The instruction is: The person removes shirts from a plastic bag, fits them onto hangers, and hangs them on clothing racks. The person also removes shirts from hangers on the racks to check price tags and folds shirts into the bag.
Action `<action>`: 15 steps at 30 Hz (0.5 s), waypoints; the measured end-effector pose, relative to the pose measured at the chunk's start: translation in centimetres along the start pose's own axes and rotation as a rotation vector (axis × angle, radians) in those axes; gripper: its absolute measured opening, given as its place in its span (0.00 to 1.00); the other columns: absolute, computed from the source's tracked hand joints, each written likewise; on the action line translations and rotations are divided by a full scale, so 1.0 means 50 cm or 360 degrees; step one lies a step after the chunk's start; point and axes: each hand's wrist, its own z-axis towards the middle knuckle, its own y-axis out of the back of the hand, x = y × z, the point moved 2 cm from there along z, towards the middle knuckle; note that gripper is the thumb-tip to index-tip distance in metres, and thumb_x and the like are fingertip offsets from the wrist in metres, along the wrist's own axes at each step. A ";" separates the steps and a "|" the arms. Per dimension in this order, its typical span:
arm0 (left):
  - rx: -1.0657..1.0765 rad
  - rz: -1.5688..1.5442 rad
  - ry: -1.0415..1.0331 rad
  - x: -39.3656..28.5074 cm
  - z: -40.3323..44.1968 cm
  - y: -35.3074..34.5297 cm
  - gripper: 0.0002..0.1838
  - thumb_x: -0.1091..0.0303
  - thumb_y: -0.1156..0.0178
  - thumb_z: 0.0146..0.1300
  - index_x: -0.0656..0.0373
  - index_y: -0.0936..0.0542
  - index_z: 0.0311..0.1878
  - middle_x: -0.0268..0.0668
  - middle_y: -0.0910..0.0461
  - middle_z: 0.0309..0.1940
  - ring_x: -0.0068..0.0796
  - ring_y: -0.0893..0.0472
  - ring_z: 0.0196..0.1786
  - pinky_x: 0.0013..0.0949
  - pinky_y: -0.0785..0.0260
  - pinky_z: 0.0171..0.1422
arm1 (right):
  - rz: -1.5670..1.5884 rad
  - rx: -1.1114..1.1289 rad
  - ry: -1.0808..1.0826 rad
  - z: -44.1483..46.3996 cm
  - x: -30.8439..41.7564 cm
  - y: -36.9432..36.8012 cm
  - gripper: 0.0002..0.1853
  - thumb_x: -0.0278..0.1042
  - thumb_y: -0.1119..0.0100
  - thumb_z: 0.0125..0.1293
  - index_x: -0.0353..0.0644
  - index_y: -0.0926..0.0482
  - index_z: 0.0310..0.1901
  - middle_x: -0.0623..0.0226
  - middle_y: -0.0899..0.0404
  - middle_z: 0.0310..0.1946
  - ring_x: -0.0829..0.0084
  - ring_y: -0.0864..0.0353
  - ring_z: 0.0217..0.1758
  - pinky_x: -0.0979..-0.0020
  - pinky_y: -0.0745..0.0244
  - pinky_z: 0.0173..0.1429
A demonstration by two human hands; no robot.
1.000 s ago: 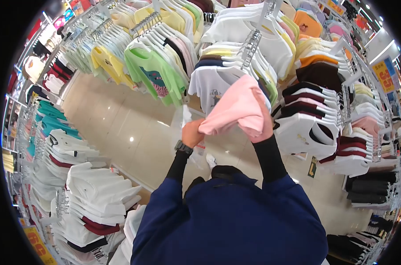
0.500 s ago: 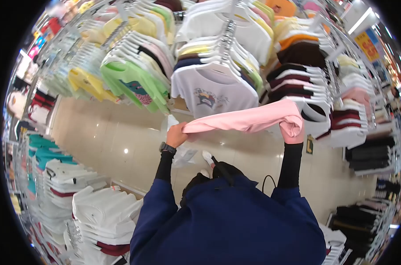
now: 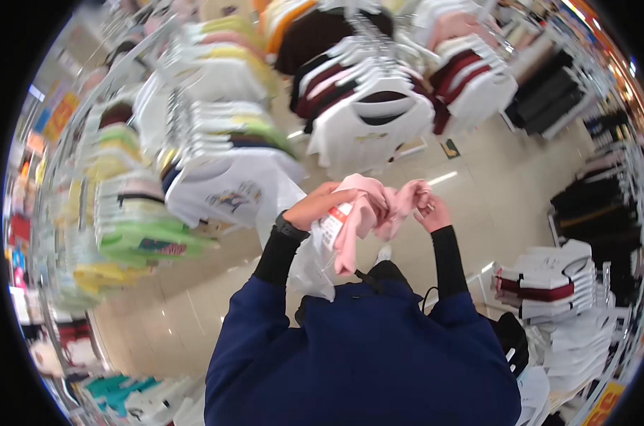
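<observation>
My left hand (image 3: 313, 206), with a dark watch on its wrist, is closed on a bunched pink garment (image 3: 368, 202). A white and orange tag (image 3: 333, 224) shows on the cloth just below those fingers. A clear plastic bag (image 3: 311, 266) hangs under the same hand; its point of hold is hidden. My right hand (image 3: 434, 211) pinches the garment's other end, fingers bent around the fabric. Between the hands the cloth is gathered in folds, so its exact kind cannot be told.
White shirts (image 3: 371, 128) on hangers face me from a rack ahead. A printed white shirt (image 3: 233, 188) and a green shirt (image 3: 148, 241) hang to the left. More white clothes (image 3: 570, 284) hang at right, near dark garments (image 3: 591, 188). Shiny tiled floor (image 3: 180, 312) lies between racks.
My right hand has come out of the pink garment and now grips its end. The stretched cloth is bunched, and my hands are closer together. My view has turned right.
</observation>
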 end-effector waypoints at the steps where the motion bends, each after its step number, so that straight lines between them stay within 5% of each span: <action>1: 0.0006 0.0023 0.0035 -0.009 0.061 -0.037 0.18 0.55 0.43 0.70 0.62 0.21 0.50 0.28 0.19 0.38 0.13 0.22 0.35 0.21 0.30 0.38 | -0.0144 -0.0213 0.0320 -0.023 0.003 0.008 0.16 0.30 0.51 0.69 0.41 0.26 0.56 0.62 0.26 0.56 0.70 0.28 0.62 0.71 0.34 0.62; 2: 0.0015 0.0046 0.0066 -0.017 0.125 -0.078 0.18 0.54 0.44 0.70 0.61 0.21 0.49 0.27 0.19 0.36 0.12 0.22 0.33 0.21 0.30 0.37 | -0.0295 -0.0442 0.0633 -0.037 0.018 0.021 0.18 0.33 0.48 0.68 0.42 0.27 0.58 0.63 0.27 0.56 0.70 0.29 0.62 0.71 0.34 0.63; 4: 0.0035 0.0113 0.0128 -0.017 0.243 -0.157 0.19 0.52 0.45 0.71 0.60 0.20 0.46 0.26 0.19 0.33 0.12 0.23 0.31 0.21 0.31 0.35 | -0.0541 -0.0063 0.1200 -0.062 0.076 0.035 0.22 0.31 0.43 0.64 0.39 0.31 0.60 0.65 0.27 0.55 0.72 0.29 0.59 0.67 0.34 0.63; 8: -0.0008 0.0116 0.0096 0.032 0.461 -0.276 0.21 0.48 0.48 0.73 0.58 0.20 0.42 0.24 0.21 0.29 0.12 0.24 0.29 0.21 0.32 0.34 | -0.0870 0.0429 0.1282 -0.166 0.188 0.014 0.33 0.35 0.37 0.61 0.37 0.38 0.66 0.59 0.32 0.59 0.62 0.31 0.64 0.65 0.36 0.67; 11: -0.0147 -0.0013 0.0023 0.028 0.573 -0.342 0.21 0.48 0.50 0.74 0.57 0.19 0.42 0.24 0.22 0.29 0.10 0.25 0.29 0.20 0.35 0.32 | -0.1183 0.0278 0.1774 -0.144 0.260 0.019 0.34 0.25 0.41 0.59 0.34 0.40 0.67 0.54 0.34 0.61 0.63 0.34 0.66 0.64 0.37 0.68; 15: -0.0123 0.0278 0.0077 -0.011 0.680 -0.401 0.19 0.50 0.50 0.74 0.58 0.21 0.48 0.25 0.22 0.33 0.10 0.25 0.33 0.19 0.35 0.33 | -0.1457 0.0219 0.1727 -0.076 0.399 0.064 0.39 0.28 0.39 0.58 0.33 0.45 0.70 0.51 0.37 0.64 0.57 0.36 0.68 0.61 0.40 0.70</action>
